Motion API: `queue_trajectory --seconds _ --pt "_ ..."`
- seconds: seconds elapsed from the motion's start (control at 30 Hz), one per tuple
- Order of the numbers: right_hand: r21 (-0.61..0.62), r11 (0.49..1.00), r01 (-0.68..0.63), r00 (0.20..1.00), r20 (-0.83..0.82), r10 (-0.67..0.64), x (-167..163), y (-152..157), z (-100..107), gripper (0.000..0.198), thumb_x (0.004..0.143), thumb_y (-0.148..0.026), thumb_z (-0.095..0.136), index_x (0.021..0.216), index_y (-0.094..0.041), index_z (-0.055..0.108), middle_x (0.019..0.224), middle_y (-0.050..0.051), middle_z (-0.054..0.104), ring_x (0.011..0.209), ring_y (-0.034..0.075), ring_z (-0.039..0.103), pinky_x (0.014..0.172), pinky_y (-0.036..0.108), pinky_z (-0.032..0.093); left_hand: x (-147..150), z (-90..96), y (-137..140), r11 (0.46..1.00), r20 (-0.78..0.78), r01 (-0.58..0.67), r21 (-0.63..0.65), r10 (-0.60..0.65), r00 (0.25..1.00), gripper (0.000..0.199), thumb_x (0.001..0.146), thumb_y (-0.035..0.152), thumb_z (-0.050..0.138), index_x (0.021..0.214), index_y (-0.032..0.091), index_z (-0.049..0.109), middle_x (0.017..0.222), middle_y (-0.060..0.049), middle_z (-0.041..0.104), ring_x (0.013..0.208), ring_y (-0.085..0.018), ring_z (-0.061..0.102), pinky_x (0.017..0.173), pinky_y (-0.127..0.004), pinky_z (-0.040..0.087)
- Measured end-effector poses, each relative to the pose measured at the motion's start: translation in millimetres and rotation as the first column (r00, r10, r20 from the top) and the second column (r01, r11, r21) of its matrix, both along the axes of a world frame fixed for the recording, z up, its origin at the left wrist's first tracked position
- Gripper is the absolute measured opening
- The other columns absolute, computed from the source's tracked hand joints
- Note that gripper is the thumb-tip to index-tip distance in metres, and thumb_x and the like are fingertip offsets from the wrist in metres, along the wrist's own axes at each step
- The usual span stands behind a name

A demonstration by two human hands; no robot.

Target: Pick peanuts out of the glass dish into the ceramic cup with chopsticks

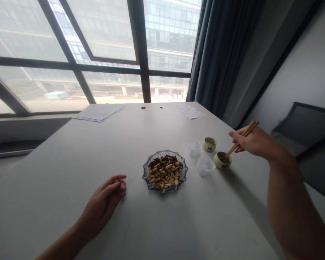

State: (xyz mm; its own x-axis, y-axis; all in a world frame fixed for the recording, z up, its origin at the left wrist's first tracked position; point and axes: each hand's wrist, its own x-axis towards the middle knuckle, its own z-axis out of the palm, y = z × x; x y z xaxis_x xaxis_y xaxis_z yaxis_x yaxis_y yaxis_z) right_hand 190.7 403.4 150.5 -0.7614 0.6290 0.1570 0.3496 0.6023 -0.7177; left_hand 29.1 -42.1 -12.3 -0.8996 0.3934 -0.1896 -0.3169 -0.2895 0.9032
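Observation:
My right hand [256,141] is closed round a pair of wooden chopsticks [239,141]. Their tips reach down into a small cream cup [222,164], where something dark shows; I cannot make out whether they pinch anything. On the table, left of a scalloped glass bowl [144,177], lies my left hand [105,198], with nothing in it, its fingers loosely bent and the index finger stretched out. The bowl holds peanuts [164,177] in their shells or skins at the front and dark, slender pieces [165,160] like seeds toward the back.
A second cream cup [209,147] with a dark character stands behind the first. Two clear plastic tubs [194,151] are between the cups and the bowl. Papers [99,112] lie at the white table's [119,141] far left, and another sheet [192,112] at the far right.

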Motion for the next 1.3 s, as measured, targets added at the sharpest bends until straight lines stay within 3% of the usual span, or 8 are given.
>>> queue_trajectory --seconds 0.27,0.5,0.63,0.77,0.93,1.07,1.2,1.3 --pt "-0.106 0.993 -0.050 0.998 0.036 0.054 -16.5 -3.4 -6.8 0.031 0.091 -0.043 0.066 0.075 -0.017 0.065 0.070 0.014 0.075 0.061 0.025 0.076 0.055 0.030 0.062 0.7 3.1 1.4 1.000 0.014 -0.012 0.003 0.012 1.000 0.026 0.074 0.025 0.082 0.098 0.018 0.076 0.073 -0.004 0.063 0.070 -0.016 0.054 0.061 -0.019 0.051" --pt "0.073 0.994 0.077 0.991 -0.117 -0.068 -1.2 -1.6 0.6 0.036 0.091 -0.047 0.066 0.071 -0.017 0.066 0.068 0.015 0.074 0.054 0.025 0.074 0.050 0.031 0.061 1.4 3.1 2.3 1.000 0.005 -0.012 0.003 0.012 1.000 0.025 0.073 0.024 0.082 0.097 0.018 0.077 0.073 -0.004 0.063 0.070 -0.016 0.054 0.061 -0.019 0.051" --pt "0.154 0.985 0.083 0.952 -0.304 -0.033 -0.7 -20.1 8.8 0.039 0.090 -0.051 0.067 0.074 -0.015 0.068 0.068 0.013 0.074 0.055 0.023 0.074 0.048 0.028 0.059 2.4 5.9 4.2 1.000 -0.011 -0.025 0.008 0.026 1.000 0.025 0.072 0.023 0.082 0.095 0.017 0.077 0.072 -0.004 0.063 0.070 -0.016 0.055 0.060 -0.020 0.051" --pt "0.038 0.988 -0.150 0.897 -0.415 0.152 -8.4 -56.3 9.3 0.042 0.090 -0.055 0.066 0.080 -0.015 0.072 0.070 0.009 0.075 0.059 0.021 0.074 0.055 0.028 0.062 1.1 3.8 2.4 1.000 -0.007 -0.010 0.010 0.010 1.000 0.025 0.074 0.024 0.081 0.097 0.017 0.077 0.073 -0.004 0.063 0.070 -0.017 0.055 0.060 -0.021 0.051" --pt "-0.067 0.874 -0.482 0.860 -0.228 0.456 -20.7 -94.7 -10.1 0.042 0.094 -0.054 0.061 0.082 -0.016 0.074 0.070 0.007 0.076 0.061 0.019 0.073 0.057 0.026 0.059 0.4 0.0 0.5 1.000 0.002 -0.007 0.029 0.006 1.000 0.024 0.075 0.024 0.081 0.098 0.017 0.076 0.073 -0.004 0.063 0.071 -0.016 0.054 0.062 -0.021 0.050" --pt "0.062 0.812 -0.581 0.810 -0.050 0.584 -25.8 -109.6 -18.7 0.043 0.098 -0.049 0.056 0.074 -0.017 0.071 0.069 0.005 0.074 0.063 0.017 0.071 0.057 0.025 0.052 2.3 3.0 2.9 0.999 -0.008 -0.009 0.036 0.010 1.000 0.023 0.074 0.024 0.081 0.095 0.016 0.077 0.071 -0.004 0.062 0.069 -0.016 0.053 0.061 -0.021 0.050" --pt "0.006 0.760 -0.649 0.760 0.041 0.649 -24.0 -112.4 -16.7 0.041 0.098 -0.048 0.056 0.078 -0.016 0.072 0.069 0.004 0.074 0.065 0.017 0.071 0.057 0.024 0.050 3.1 4.5 3.8 0.999 -0.005 -0.011 0.037 0.011 1.000 0.023 0.074 0.024 0.081 0.095 0.017 0.077 0.071 -0.004 0.062 0.069 -0.016 0.053 0.062 -0.021 0.050" --pt "0.021 0.768 -0.640 0.768 0.021 0.640 -22.1 -110.2 -15.1 0.039 0.098 -0.047 0.057 0.079 -0.017 0.072 0.071 0.004 0.074 0.067 0.017 0.071 0.058 0.025 0.050 3.5 5.2 3.8 0.999 0.004 -0.012 0.037 0.011 1.000 0.023 0.074 0.024 0.081 0.095 0.017 0.077 0.072 -0.004 0.062 0.070 -0.016 0.053 0.063 -0.021 0.050"
